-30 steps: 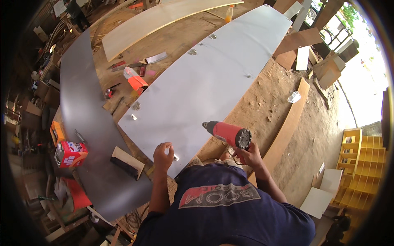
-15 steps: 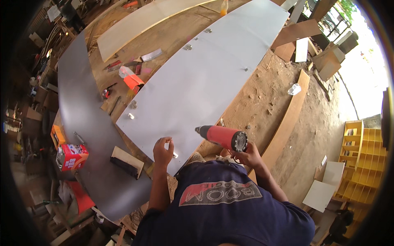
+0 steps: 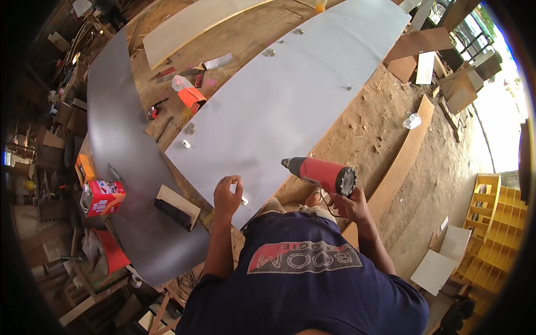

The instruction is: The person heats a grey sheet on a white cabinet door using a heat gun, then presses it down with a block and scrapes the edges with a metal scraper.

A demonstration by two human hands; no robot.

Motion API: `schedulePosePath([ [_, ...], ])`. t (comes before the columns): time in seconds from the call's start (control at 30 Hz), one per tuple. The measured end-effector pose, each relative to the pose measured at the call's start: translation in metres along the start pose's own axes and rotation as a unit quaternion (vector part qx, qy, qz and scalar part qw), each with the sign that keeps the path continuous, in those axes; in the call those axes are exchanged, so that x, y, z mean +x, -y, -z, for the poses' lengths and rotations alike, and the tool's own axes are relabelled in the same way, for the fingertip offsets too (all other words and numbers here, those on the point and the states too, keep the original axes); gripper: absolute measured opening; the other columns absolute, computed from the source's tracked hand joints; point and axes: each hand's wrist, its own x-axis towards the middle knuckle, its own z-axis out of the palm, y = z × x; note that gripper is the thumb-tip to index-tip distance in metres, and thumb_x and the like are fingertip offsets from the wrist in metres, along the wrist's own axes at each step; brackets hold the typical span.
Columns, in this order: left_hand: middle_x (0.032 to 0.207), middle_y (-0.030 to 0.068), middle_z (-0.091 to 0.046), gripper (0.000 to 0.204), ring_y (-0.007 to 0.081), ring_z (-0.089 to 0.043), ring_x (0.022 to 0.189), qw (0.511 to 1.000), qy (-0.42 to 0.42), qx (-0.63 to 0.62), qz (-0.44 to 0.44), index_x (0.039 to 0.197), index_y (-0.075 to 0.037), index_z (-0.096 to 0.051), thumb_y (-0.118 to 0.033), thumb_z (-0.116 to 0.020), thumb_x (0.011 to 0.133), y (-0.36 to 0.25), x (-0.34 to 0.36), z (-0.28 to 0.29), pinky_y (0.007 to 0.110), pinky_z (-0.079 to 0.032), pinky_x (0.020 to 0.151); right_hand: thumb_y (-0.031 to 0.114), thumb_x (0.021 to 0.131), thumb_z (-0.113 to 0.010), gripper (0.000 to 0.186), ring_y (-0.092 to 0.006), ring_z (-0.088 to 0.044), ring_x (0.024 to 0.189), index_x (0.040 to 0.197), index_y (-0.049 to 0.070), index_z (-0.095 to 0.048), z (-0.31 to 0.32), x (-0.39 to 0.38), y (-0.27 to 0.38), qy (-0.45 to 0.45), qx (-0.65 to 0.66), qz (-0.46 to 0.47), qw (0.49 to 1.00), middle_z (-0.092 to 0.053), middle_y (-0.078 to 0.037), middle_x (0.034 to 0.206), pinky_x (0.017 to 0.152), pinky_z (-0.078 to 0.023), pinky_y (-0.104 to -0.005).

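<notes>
My right hand (image 3: 350, 205) grips a red and black heat gun (image 3: 321, 174). Its dark nozzle points left, above the near part of a long grey-white panel (image 3: 268, 106). Over the panel's near end is my left hand (image 3: 228, 196), raised with the fingers curled in and the thumb close to them. Whether anything is pinched there is too small to tell. A small white object (image 3: 244, 201) lies on the panel beside that hand. Another small white piece (image 3: 186, 144) and a shiny clump (image 3: 190, 128) lie by the panel's left edge.
Left is a dark curved sheet (image 3: 125, 184) bearing a red can (image 3: 102, 197) and a wooden block with dark bristles (image 3: 177, 207). An orange box (image 3: 190, 94), a wide blade (image 3: 219, 61) and a tape measure (image 3: 153, 112) lie beyond. A curved wooden strip (image 3: 399, 162) lies right.
The whole view has shifted a little, with the scene moving rightward. The gap between my left thumb and fingers looks smaller. The heat gun stays in my right hand.
</notes>
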Motion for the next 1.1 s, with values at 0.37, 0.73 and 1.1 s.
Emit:
schedulePosePath([
  [0.37, 0.101, 0.0109, -0.077, 0.015, 0.0306, -0.074, 0.097, 1.000, 0.004, 0.007, 0.015, 0.103, -0.005, -0.076, -0.015, -0.074, 0.093, 0.001, -0.002, -0.001, 0.044, -0.058, 0.088, 0.014, 0.095, -0.077, 0.019, -0.0080, -0.068, 0.069, 0.105, -0.001, -0.074, 0.020, 0.009, -0.010, -0.105, -0.042, 0.072, 0.991, -0.075, -0.003, 0.082, 0.060, -0.054, -0.0267],
  [0.73, 0.100, 0.0108, -0.077, 0.014, 0.0304, -0.074, 0.098, 1.000, 0.012, 0.009, 0.008, 0.103, -0.005, -0.076, -0.015, -0.074, 0.093, -0.002, 0.009, -0.001, 0.044, -0.058, 0.088, 0.016, 0.096, -0.075, 0.018, -0.0084, -0.066, 0.065, 0.104, 0.000, -0.074, 0.020, 0.008, -0.014, -0.126, -0.029, 0.070, 0.989, -0.074, -0.004, 0.079, 0.055, -0.051, -0.0262],
  [1.1, 0.101, 0.0113, -0.077, 0.014, 0.0310, -0.074, 0.098, 1.000, 0.007, 0.001, -0.011, 0.104, -0.005, -0.076, -0.013, -0.074, 0.092, 0.004, 0.015, 0.001, 0.043, -0.058, 0.088, 0.017, 0.094, -0.080, 0.019, -0.0071, -0.066, 0.068, 0.103, 0.001, -0.076, 0.014, 0.000, -0.006, 0.002, -0.007, 0.013, 1.000, -0.074, -0.002, 0.081, 0.057, -0.051, -0.0253],
])
